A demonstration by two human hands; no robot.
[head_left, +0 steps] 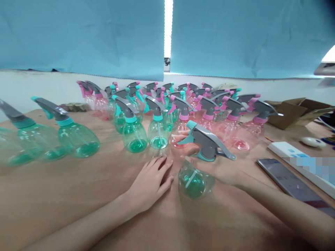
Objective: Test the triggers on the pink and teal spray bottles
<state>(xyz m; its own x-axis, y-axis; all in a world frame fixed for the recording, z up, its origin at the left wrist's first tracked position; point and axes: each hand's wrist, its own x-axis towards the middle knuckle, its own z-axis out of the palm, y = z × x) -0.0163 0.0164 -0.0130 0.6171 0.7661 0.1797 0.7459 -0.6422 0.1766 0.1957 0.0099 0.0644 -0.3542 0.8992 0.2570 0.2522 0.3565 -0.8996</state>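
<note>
My left hand [150,181] lies palm down on the table, fingers stretched and slightly apart, holding nothing. Just right of it is a clear green spray bottle [195,183] with a grey and teal trigger head, tilted a little. My right hand [192,150] is around the back of this bottle near its neck. Its fingers show in part past the left side, and the rest is hidden. Its fingertips come up close to a pink spray bottle [179,130]; whether they touch it I cannot tell. Two green spray bottles [134,137] stand beyond my left hand.
Several more pink and green spray bottles crowd the table's back. Other green bottles [78,139] stand at the left. To the right lie a phone [285,179], a white strip-like box [290,151], a white mouse [312,142] and an open cardboard box [295,113]. Blue sheets [83,38] hang behind.
</note>
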